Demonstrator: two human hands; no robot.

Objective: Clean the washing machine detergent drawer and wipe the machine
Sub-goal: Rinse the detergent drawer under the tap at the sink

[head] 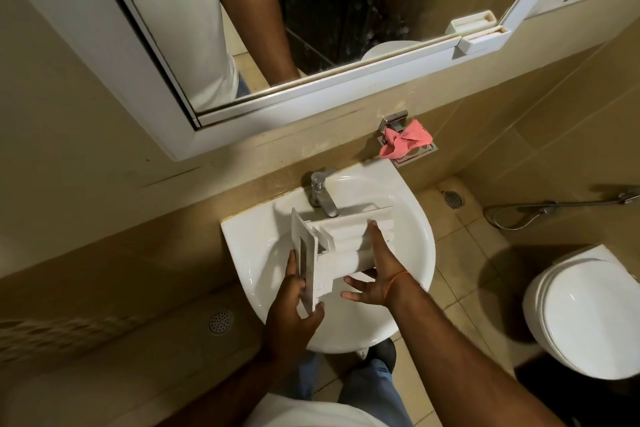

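Note:
The white detergent drawer (346,243) lies across the white sink basin (412,246), under the chrome tap (322,192). Its flat front panel points left and its body runs right. My left hand (294,308) grips that front panel at its lower end, fingers curled round the edge. My right hand (374,267) lies along the drawer's body with straight fingers, the thumb spread below it. No water is seen running from the tap. A pink cloth (405,142) rests on a metal soap rack on the wall behind the sink.
A white-framed mirror (311,90) hangs above the sink. A white toilet (581,315) with its lid down stands at the right, with a hand-spray hose (554,204) on the wall beyond it. Floor drains (220,321) lie left and right of the sink.

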